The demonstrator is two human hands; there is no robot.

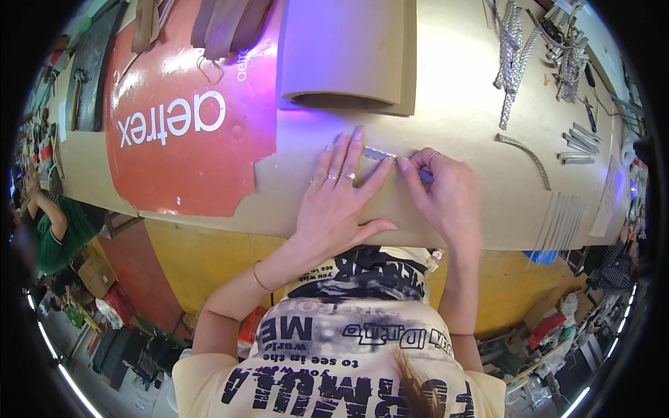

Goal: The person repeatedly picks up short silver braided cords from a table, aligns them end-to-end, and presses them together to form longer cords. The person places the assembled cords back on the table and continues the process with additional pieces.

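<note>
A short, flat grey strip (378,153) with a silvery braided-looking edge lies on the brown-covered table in front of me. My left hand (338,182) rests flat, fingers spread, with its fingertips pressing the strip down at its left part. At the strip's right end, the thumb and forefinger of my right hand (446,189) are pinched together on it. A bit of bluish grey (426,177) shows beneath the right fingers; whether it belongs to the strip I cannot tell.
Beyond my hands stands a curled tan sheet (341,56). A red printed board (181,146) lies left, with brown straps (233,28) on it. Silvery braids (512,63), a curved strip (526,157), short strips (580,145) and thin strips (559,216) lie right. Another person (59,226) is far left.
</note>
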